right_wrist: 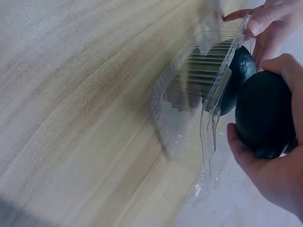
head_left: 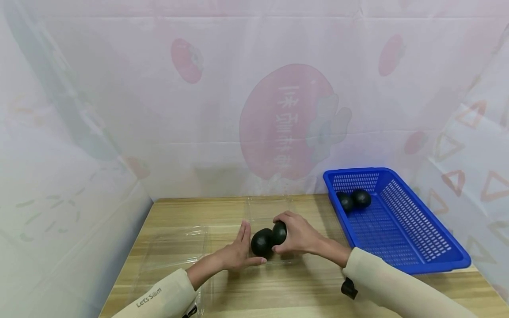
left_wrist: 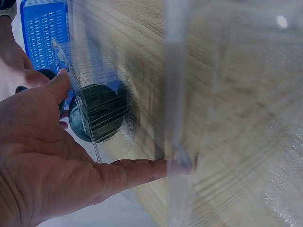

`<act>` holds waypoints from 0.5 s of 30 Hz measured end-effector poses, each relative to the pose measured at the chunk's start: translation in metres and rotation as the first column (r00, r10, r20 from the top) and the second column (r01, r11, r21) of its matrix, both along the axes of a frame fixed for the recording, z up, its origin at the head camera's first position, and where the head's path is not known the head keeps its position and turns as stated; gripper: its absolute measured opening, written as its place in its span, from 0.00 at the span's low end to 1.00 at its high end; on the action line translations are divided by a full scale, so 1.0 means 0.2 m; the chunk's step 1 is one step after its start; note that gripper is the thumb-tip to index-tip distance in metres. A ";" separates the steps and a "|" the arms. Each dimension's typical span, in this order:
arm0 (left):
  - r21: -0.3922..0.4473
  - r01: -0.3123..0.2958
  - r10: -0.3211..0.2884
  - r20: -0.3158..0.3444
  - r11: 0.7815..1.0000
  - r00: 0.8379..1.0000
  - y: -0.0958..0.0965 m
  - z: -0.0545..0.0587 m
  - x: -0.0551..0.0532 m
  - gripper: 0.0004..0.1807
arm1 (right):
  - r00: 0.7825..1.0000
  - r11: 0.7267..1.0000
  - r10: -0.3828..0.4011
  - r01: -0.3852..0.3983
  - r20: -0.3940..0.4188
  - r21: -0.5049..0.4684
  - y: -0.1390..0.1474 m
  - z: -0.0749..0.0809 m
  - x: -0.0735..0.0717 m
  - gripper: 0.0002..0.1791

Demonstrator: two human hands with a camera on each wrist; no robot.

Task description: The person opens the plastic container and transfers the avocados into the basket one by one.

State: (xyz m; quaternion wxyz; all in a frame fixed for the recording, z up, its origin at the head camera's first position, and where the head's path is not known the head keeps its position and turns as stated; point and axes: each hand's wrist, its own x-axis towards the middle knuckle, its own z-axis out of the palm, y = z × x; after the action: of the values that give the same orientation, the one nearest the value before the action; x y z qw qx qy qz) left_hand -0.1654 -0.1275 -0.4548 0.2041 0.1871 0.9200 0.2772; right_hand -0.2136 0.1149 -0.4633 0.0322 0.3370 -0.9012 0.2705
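Note:
My right hand grips a dark green avocado, its fingers and thumb curled round the sides. It holds the fruit at the rim of a clear plastic box. Inside that box is another avocado, seen through the ribbed wall in the left wrist view. My left hand lies along the box's left side with fingers straight. Its thumb stretches along the near rim, toward my right hand. The box's clear lid is folded back toward the wall.
A blue perforated basket stands on the right, with two avocados in its far left corner. Another clear plastic box lies on the wooden table at the left. Printed cloth walls enclose the back and sides.

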 end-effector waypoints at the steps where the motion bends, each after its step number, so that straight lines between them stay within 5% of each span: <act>1: 0.000 0.000 0.000 0.002 1.000 1.000 0.00 0.00 0.00 0.63 | 1.000 1.000 0.007 -0.007 -0.003 -0.008 0.00 0.00 0.00 0.37; 15: 0.001 0.002 -0.002 0.008 1.000 1.000 0.00 -0.01 -0.01 0.64 | 0.999 0.996 0.046 -0.046 0.004 -0.082 0.05 0.03 -0.02 0.37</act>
State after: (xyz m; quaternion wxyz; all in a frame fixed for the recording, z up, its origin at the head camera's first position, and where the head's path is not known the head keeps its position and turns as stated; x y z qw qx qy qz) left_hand -0.1669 -0.1280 -0.4569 0.2081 0.1871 0.9188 0.2784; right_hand -0.2175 0.1254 -0.4563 0.0369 0.3552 -0.8815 0.3088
